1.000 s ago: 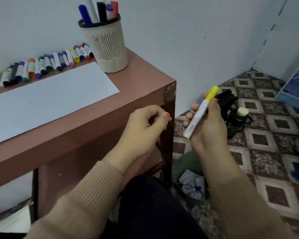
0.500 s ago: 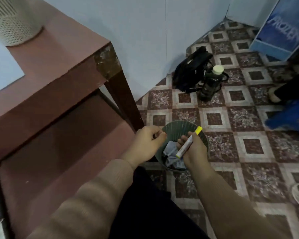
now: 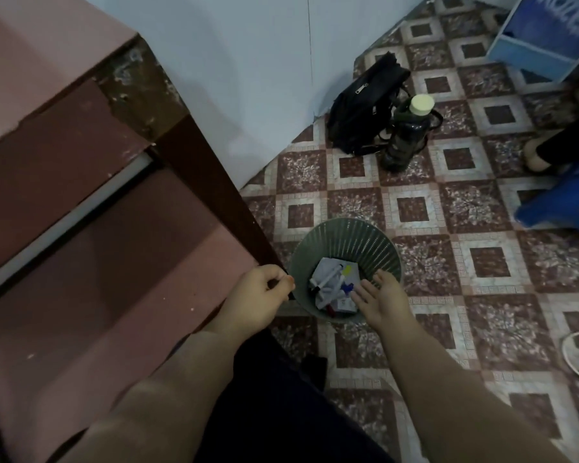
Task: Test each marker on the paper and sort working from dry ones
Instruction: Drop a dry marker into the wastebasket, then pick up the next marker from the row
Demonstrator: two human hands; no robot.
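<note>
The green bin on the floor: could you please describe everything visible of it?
The bin is a round, dull-green, ribbed container, plastic by its look, upright and open on the tiled floor beside the table leg. Inside lie crumpled paper and several markers, one yellow-capped. The open right hand hovers over its near rim; whether it touches is unclear.

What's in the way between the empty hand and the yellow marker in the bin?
Nothing visible. The open right hand hangs over the round green plastic bin, where the yellow-capped marker lies uncovered.
</note>
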